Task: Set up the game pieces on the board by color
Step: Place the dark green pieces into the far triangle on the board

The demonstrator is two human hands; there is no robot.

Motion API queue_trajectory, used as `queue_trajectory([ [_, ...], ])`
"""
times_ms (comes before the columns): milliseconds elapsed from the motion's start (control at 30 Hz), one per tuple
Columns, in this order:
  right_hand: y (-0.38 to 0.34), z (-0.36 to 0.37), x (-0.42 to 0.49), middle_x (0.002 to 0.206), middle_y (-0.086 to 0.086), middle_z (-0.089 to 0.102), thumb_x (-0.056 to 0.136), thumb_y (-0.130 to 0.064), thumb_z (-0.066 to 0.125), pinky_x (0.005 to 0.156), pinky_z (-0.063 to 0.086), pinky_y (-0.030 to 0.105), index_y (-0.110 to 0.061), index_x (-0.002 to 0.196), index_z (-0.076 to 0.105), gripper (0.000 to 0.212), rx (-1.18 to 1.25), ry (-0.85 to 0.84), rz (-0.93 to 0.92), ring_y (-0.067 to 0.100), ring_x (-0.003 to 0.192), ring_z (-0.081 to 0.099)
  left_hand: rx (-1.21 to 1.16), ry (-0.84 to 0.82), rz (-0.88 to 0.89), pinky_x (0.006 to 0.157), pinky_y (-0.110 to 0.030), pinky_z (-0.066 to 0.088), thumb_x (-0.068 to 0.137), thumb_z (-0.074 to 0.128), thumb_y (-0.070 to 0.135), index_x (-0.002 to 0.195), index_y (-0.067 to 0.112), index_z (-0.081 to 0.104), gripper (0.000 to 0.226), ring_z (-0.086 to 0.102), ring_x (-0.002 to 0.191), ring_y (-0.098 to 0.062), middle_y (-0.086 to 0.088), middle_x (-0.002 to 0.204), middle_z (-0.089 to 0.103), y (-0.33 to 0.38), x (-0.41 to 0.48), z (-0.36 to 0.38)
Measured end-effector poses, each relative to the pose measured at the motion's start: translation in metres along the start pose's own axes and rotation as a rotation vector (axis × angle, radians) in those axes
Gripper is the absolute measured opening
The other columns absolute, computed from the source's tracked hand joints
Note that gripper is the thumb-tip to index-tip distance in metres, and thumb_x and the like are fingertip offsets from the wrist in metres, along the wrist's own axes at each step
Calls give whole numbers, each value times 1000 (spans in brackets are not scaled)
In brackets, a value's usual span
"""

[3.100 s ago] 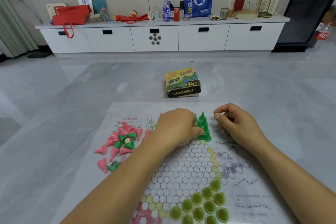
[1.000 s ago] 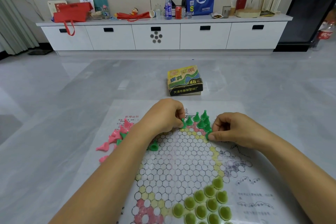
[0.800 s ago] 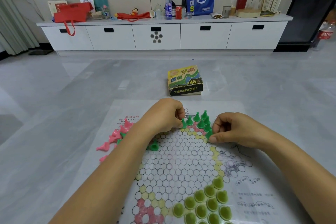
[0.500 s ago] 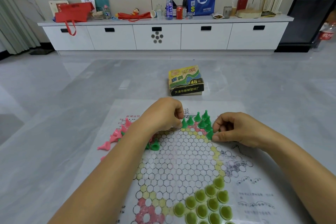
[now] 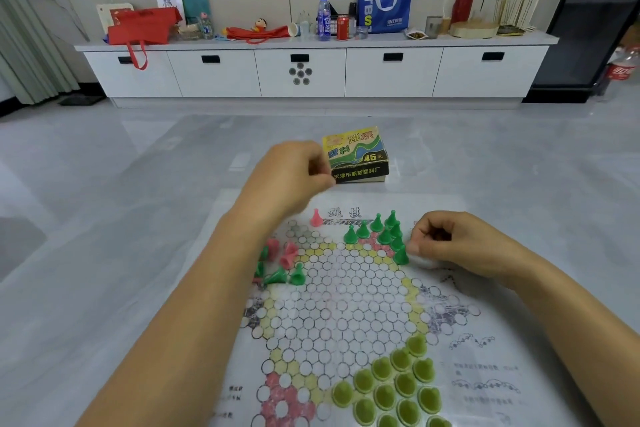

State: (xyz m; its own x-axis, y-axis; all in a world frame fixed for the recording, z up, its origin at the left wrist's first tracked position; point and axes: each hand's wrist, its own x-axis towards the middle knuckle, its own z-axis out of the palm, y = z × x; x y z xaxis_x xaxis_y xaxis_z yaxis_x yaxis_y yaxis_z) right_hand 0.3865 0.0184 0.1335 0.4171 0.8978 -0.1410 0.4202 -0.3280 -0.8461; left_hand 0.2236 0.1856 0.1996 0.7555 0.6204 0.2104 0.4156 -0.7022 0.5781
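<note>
I'd guess the job is roughly a third along. The olive pieces (image 5: 391, 385) fill the near corner of the board (image 5: 346, 305), which lies flat on the grey table (image 5: 121, 253), and a cluster of darker green pieces (image 5: 377, 230) stands upright in the far point. The right hand (image 5: 450, 243) is curled beside that cluster, its thumb and forefinger tips drawn together right against the end green piece (image 5: 401, 256) at the near end of the row (whether it truly grips the piece or only touches it, I cannot tell). The left hand (image 5: 294, 177) hangs raised over the board's far edge, just in front of the game box (image 5: 356, 156). Its fingers are curled and blurred, so I cannot say whether it carries anything. To do this step well, I think the right hand should seat the end piece squarely on its printed circle and lift straight up, because the neighbours stand so close that a sideways brush would likely topple several. More green ones lie tipped among pink ones in the loose heap (image 5: 282, 263) on the board's left side. The left hand would do best to pick the greens out one at a time by the tip and leave the pink for later. A lone pink piece (image 5: 316, 218) stands apart near the printed title.
</note>
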Motion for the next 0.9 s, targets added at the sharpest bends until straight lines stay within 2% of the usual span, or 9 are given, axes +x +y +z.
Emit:
queue_trajectory([
  [33,1,0,-1,69,-1,64,80,-17,66,62,46,14,-14,77,65,5,4,40,-8,4,60,54,-36,71,7,65,-17,45,83,63,18,83,15,60,4,55,73,-7,8,78,58,-1,0,-6],
  [100,5,2,-2,67,-3,65,85,-14,59,62,45,13,-16,72,63,14,14,131,-40,1,56,55,-118,182,-2,59,-15,38,83,63,20,83,16,59,5,50,68,-5,10,74,55,-5,1,-14],
  [167,7,6,-4,64,-5,63,86,-11,56,58,43,6,-12,70,62,16,0,196,-73,-2,54,53,-162,208,-40,58,-16,36,84,62,20,85,16,58,6,49,67,-6,10,74,54,-16,0,-15],
  [233,7,10,-5,62,-9,63,85,-9,54,58,42,5,-10,69,61,18,-15,225,-89,-3,54,53,-113,186,-84,64,-19,40,85,61,19,89,15,58,7,51,73,-10,6,82,56,-33,-7,-9],
  [333,7,11,-5,62,-9,63,84,-8,52,64,44,19,-12,64,60,22,-56,241,-94,0,57,53,20,161,-142,77,-25,42,86,58,19,99,15,57,13,52,83,-13,-1,102,55,-55,-34,-2],
  [433,4,11,-5,66,-2,61,84,-8,50,66,42,27,-8,66,59,21,-84,235,-89,11,62,52,178,100,-127,89,-23,37,86,57,25,110,19,56,25,49,100,-13,-1,116,50,-67,-76,1],
  [600,0,13,-10,66,5,60,85,-6,48,62,41,23,-2,68,61,22,-34,266,-82,11,60,51,254,9,-78,108,-32,24,85,57,34,128,27,46,45,30,129,-17,2,140,39,-71,-136,-5],
  [767,-4,13,-11,60,0,57,86,-3,48,49,39,5,-4,65,61,25,6,324,-65,-6,47,49,238,-42,-102,114,-36,13,84,55,44,135,36,35,55,13,140,-18,4,152,19,-78,-141,-1],
  [900,2,12,-9,55,-3,53,86,-3,47,56,42,15,-8,64,62,27,63,356,-58,-3,46,46,208,-12,-85,114,-37,9,84,55,45,136,37,33,57,9,141,-18,2,153,15,-77,-122,10],
])
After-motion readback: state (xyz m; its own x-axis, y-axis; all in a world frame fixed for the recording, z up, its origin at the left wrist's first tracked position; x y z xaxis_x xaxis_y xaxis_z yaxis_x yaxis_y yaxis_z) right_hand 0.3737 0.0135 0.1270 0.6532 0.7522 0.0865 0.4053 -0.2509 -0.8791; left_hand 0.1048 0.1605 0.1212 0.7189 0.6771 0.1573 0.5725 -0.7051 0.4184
